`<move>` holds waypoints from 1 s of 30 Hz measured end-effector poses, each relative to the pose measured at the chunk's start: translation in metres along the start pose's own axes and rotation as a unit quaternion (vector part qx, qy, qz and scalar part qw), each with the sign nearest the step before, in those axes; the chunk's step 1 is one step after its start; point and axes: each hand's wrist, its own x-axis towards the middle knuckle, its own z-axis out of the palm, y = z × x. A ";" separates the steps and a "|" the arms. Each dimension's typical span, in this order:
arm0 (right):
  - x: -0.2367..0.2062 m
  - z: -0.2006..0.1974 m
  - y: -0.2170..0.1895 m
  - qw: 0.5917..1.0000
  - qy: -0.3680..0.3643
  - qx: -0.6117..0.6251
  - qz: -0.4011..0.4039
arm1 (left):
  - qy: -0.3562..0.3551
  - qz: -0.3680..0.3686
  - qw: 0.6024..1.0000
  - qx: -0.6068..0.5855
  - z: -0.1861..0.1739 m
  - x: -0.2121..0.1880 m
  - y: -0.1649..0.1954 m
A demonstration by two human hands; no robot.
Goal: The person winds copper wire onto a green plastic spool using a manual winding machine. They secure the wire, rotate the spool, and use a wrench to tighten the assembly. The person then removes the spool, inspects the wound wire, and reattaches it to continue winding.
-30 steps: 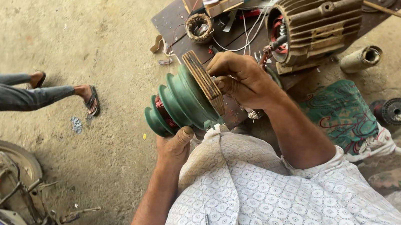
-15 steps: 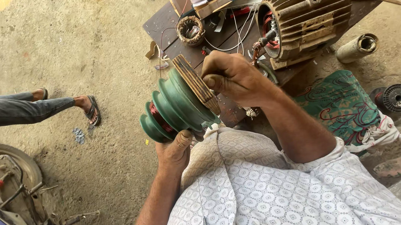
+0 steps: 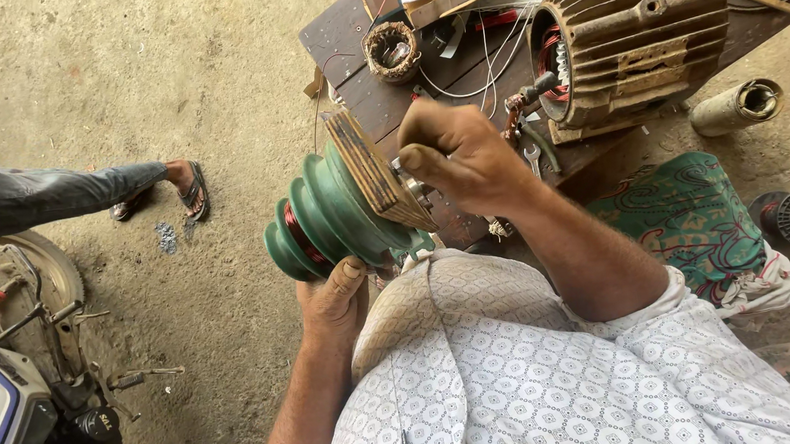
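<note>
Open floor (image 3: 150,71) left of table (image 3: 344,39); blocked right by ribbed motor housing (image 3: 641,30), ahead by loose wires (image 3: 485,53), coil (image 3: 392,51).

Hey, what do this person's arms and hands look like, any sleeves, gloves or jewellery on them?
Both arms are bare from the sleeve hems down, with visible hair on the forearms. The left hand and right hand wear no gloves, and no rings or watch show. The sleeves are short, of a pale shirt printed with small grey circular motifs. The hands look smudged with grime.
</note>
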 end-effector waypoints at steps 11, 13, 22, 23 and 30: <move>-0.002 -0.002 -0.019 0.992 -0.070 0.081 -0.063 | -0.001 0.007 1.000 -0.001 -0.003 0.000 -0.002; -0.003 0.001 -0.014 0.983 -0.068 0.169 -0.035 | -0.008 0.012 1.000 -0.003 -0.001 0.000 -0.001; -0.007 0.011 -0.010 0.996 0.011 -0.028 0.083 | 0.033 0.014 0.999 -0.010 -0.010 -0.009 -0.004; -0.008 0.009 -0.013 0.996 0.021 -0.017 0.087 | 0.051 0.013 0.999 -0.011 -0.013 -0.011 -0.009; -0.010 0.003 -0.037 0.983 0.023 -0.181 0.010 | 0.067 -0.030 0.997 -0.018 -0.034 0.003 -0.023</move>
